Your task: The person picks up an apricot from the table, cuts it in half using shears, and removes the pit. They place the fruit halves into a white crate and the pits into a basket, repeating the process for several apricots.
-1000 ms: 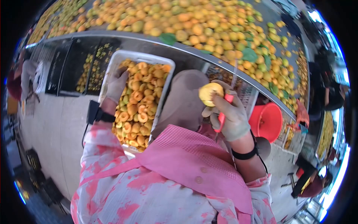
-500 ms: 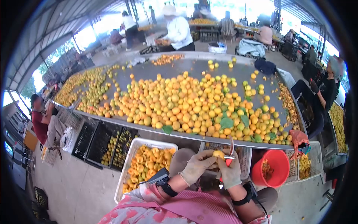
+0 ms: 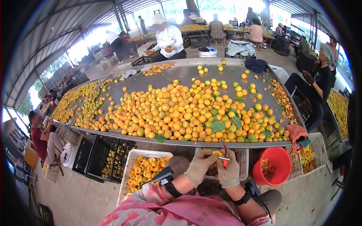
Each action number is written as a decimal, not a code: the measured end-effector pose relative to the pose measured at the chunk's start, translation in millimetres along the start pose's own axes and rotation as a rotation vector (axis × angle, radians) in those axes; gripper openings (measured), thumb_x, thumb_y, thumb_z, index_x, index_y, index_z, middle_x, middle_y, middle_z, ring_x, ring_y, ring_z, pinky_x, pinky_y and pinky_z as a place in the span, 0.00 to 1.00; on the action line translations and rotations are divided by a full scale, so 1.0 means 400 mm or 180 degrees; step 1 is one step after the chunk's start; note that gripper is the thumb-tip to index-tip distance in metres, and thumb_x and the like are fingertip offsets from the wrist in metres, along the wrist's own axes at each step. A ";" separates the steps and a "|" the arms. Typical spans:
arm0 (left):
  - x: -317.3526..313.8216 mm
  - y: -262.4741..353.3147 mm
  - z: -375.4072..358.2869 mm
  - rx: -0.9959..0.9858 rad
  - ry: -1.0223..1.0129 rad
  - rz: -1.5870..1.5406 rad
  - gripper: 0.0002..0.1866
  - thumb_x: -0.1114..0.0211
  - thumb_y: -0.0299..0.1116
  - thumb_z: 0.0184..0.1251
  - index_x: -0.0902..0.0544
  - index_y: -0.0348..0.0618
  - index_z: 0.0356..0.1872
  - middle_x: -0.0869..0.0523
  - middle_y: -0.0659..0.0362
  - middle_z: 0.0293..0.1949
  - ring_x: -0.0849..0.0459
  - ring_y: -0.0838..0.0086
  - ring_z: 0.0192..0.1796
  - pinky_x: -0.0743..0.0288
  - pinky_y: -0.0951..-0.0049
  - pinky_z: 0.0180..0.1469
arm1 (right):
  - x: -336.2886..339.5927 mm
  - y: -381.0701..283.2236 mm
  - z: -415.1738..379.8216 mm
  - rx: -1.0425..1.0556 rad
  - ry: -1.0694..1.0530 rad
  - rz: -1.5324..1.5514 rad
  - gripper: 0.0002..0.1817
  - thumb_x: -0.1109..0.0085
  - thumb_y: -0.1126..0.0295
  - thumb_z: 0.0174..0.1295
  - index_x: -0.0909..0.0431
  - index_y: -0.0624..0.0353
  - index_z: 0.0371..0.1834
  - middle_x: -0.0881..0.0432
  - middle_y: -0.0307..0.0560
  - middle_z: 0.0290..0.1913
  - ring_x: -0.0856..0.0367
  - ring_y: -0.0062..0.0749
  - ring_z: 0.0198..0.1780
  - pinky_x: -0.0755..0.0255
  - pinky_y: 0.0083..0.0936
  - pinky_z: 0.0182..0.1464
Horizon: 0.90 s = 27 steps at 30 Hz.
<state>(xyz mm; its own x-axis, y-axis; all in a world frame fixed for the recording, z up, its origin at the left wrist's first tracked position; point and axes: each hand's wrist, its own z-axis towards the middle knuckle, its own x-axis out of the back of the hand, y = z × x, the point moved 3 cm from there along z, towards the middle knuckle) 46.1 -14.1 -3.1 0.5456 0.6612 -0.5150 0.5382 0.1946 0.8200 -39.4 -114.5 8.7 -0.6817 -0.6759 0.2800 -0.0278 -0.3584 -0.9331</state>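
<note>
My left hand (image 3: 201,168), in a pale work glove, is closed around a yellow-orange apricot (image 3: 218,153), mostly covered by the fingers. Close beside it, my gloved right hand (image 3: 229,171) grips a peeler (image 3: 224,158) with a silver metal head and a red part. A thin reddish-brown strip (image 3: 224,144), perhaps peel, stands up from the peeler. Both hands are over my lap, just in front of the metal table (image 3: 169,142). A broad heap of whole apricots (image 3: 169,109) covers much of that table, with some green leaves among them.
A white crate (image 3: 126,177) of cut apricots stands at my left, beside black crates (image 3: 102,154). Another crate (image 3: 244,165) sits under my hands. At my right are a red bucket (image 3: 277,165) with scraps and an orange cloth (image 3: 298,135). Co-workers sit around nearby tables.
The view has shifted, so the table appears slightly lower and to the left. Both hands stay together at the apricot and peeler. The white-clad co-worker opposite has raised their head.
</note>
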 end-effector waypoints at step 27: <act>0.047 -0.049 0.039 -0.1366 0.0630 0.1218 0.06 0.35 0.25 0.68 0.24 0.41 0.37 0.23 0.67 0.31 0.28 0.85 0.36 0.30 0.83 0.39 | -0.033 0.011 0.005 -0.0538 0.0087 -0.0202 0.13 0.38 0.74 0.61 0.29 0.61 0.45 0.17 0.55 0.37 0.14 0.40 0.42 0.24 0.30 0.44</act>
<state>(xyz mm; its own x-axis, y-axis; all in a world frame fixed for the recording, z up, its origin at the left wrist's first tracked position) 55.8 -16.8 -32.5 0.4973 0.8560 -0.1413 -0.0021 0.1641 0.9864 -29.0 -108.4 1.5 -0.6942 -0.6368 0.3355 -0.1923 -0.2850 -0.9390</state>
